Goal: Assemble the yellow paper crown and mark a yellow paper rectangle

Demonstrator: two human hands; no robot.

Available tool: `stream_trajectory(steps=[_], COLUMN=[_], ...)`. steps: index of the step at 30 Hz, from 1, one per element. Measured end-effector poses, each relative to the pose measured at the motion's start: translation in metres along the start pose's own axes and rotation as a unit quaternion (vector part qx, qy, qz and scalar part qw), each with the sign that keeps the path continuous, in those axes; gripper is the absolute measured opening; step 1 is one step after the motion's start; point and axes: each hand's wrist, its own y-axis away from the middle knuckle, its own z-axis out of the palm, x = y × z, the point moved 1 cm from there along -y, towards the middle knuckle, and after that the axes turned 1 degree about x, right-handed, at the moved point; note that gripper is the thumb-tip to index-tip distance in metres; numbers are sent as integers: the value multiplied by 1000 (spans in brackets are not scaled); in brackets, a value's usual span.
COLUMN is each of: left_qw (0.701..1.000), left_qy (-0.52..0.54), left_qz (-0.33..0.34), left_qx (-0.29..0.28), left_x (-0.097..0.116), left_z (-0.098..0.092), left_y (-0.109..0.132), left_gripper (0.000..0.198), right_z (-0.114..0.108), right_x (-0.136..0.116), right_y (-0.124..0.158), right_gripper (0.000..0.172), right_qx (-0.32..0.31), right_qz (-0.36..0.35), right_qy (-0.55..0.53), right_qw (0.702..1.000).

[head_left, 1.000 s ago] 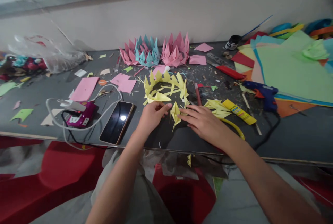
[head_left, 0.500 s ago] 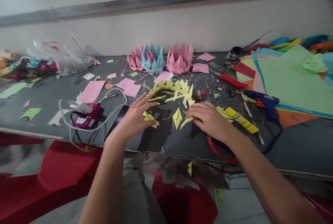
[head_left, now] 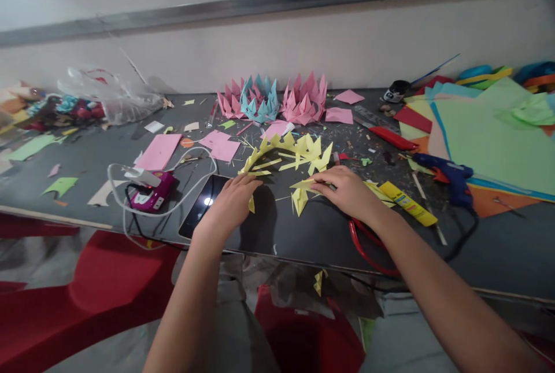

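My left hand (head_left: 229,199) is curled low over the table, its fingers together around a yellow folded paper piece (head_left: 251,205); the thumb is hidden. A second yellow folded paper piece (head_left: 302,184) is pinched between the fingers and thumb of my right hand (head_left: 344,191). Just below it, a pointed yellow folded paper piece (head_left: 299,203) rests on the table, partly overlapped by the held one. Beyond both hands lies a curved yellow paper chain (head_left: 284,141) with pointed tips, and loose yellow strips within its curve.
Pink and blue paper crowns (head_left: 260,101) stand by the wall. To the left are a phone (head_left: 202,205) and a purple power adapter (head_left: 154,194) with cables. On the right lie a yellow glue box (head_left: 410,204), red-handled scissors (head_left: 362,246), a blue glue gun (head_left: 451,176) and coloured paper sheets (head_left: 494,130).
My left hand has closed over the left yellow piece. My right hand has picked up the yellow piece at its fingertips and tilted it over the middle one. The view has shifted slightly.
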Motion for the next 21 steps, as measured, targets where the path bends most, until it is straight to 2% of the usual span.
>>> stream_trajectory(steps=[6,9,13,17,21], left_qw=[998,999,999,997,998], left_qy=[31,22,5,14,48], left_qz=[-9,-29,-47,-74,-37], left_qx=[-52,-35,-19,-9,8], left_x=[-19,-26,-19,-5,9], left_z=[-6,-7,-12,-15,-11], left_y=[12,13,6,-4,-13], left_gripper=[84,83,63,38,26], right_z=[-1,-2,-1,1,5], right_x=[-1,-3,-6,-8,-10], right_y=[-1,-1,-2,-2,-2], right_gripper=[12,12,13,12,12], right_qx=[-2,-10,-17,7,31], right_qz=[11,16,26,39,28], right_qy=[4,-3,-7,-8,-14], right_qw=[1000,1000,1000,999,999])
